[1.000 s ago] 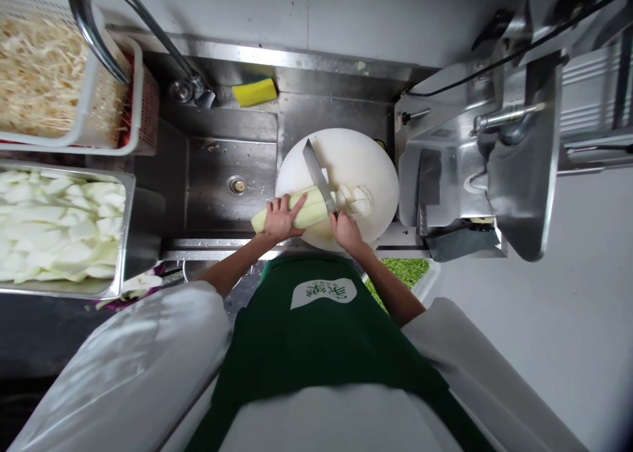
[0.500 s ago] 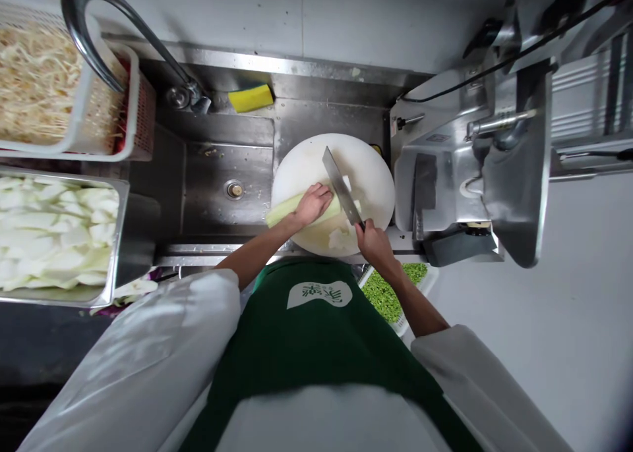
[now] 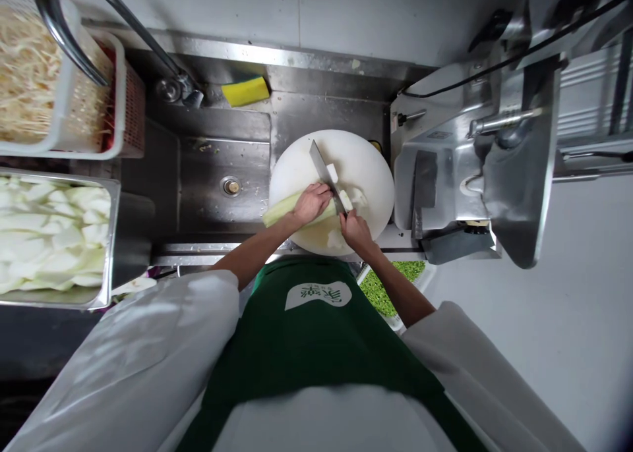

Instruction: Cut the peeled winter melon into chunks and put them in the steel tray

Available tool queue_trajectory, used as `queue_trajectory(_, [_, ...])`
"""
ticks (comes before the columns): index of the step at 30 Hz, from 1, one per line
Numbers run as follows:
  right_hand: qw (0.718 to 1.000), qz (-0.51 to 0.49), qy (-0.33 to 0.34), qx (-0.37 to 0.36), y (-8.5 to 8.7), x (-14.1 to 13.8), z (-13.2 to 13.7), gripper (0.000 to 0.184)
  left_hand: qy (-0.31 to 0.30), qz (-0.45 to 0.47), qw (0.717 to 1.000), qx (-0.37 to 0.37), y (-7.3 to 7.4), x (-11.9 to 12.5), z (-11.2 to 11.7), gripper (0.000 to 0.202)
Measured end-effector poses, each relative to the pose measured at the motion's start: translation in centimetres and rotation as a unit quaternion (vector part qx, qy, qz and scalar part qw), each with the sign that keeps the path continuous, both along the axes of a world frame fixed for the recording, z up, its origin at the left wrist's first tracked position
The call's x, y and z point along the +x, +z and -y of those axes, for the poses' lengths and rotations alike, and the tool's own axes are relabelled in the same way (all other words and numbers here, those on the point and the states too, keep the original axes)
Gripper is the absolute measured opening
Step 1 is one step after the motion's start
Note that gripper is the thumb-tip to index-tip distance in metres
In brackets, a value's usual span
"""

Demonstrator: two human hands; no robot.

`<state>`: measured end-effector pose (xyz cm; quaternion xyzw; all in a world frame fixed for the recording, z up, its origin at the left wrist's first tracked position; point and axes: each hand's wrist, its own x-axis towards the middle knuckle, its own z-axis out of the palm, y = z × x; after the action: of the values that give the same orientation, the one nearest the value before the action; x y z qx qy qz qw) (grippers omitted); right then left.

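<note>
My right hand grips the handle of a cleaver, its broad blade angled up and to the left across the round white cutting board. Close to the left face of the blade, my left hand is closed over a long pale green vegetable, its fingertips curled near the metal. The kind of vegetable is unclear; it looks like peeled gourd. White cut pieces lie against and to the right of the blade, and more lie near the board's front edge.
A steel sink with a tap adjoins the board on the left. Behind it lies a yellow sponge. A steel pan of pale slices and a basket of sprouts stand far left. A slicing machine borders the right; chopped greens sit below.
The cleaver and my right hand have moved left, bringing the blade up to my left fingertips. More white pieces now lie right of the blade. The view has shifted slightly.
</note>
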<state>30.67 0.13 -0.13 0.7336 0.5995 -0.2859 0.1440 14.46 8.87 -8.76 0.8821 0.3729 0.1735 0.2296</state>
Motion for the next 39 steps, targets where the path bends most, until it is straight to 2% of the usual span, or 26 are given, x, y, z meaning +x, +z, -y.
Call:
queue_trajectory(2, [1.0,-0.003,0.002,0.006,-0.9,0.0,-0.7,0.039,0.001,0.012,1.0,-0.004,0.0,-0.2,0.1,0.037])
queue_trajectory(4, [1.0,-0.009,0.017,0.012,-0.8,0.6,-0.9,0.038,0.001,0.019,1.0,0.004,-0.1,-0.5,0.3,0.039])
queue_trajectory(7, [0.999,0.002,0.031,0.019,0.8,1.6,-0.3,0.037,0.002,0.006,1.0,0.019,-0.1,-0.6,0.4,0.041])
queue_trajectory(12, [0.999,0.027,0.043,-0.001,4.3,2.5,2.4,0.038,-0.001,-0.001,1.0,0.024,-0.1,-0.4,0.5,0.039])
queue_trajectory(16, [0.998,0.022,0.055,-0.034,5.4,2.8,3.4,0.036,0.003,0.01,1.0,0.012,-0.2,-0.5,0.5,0.037])
queue_trajectory(19, [0.998,0.016,0.054,-0.035,4.5,2.1,2.4,0.037,0.001,0.011,1.0,0.001,-0.2,-0.5,0.4,0.037])
queue_trajectory(25, [1.0,0.0,0.01,-0.014,-0.2,-0.7,-0.5,0.038,0.0,0.023,0.999,-0.024,0.1,-0.8,0.3,0.037])
queue_trajectory(28, [1.0,-0.006,0.008,0.0,-1.1,-0.8,-1.0,0.039,0.0,0.022,1.0,-0.023,0.3,-1.1,0.7,0.039])
queue_trajectory(31, [1.0,-0.009,0.025,0.008,0.0,-0.1,-0.5,0.038,0.022,-0.001,1.0,-0.007,0.5,-1.4,1.2,0.04])
queue_trajectory(36, [0.999,0.019,0.035,0.004,4.0,0.7,2.0,0.038,0.02,-0.024,0.999,0.004,0.6,-1.4,1.5,0.039])
queue_trajectory(39, [0.998,0.016,0.046,-0.027,5.5,0.8,2.9,0.037,0.019,-0.022,1.0,0.004,0.5,-1.3,1.4,0.038])
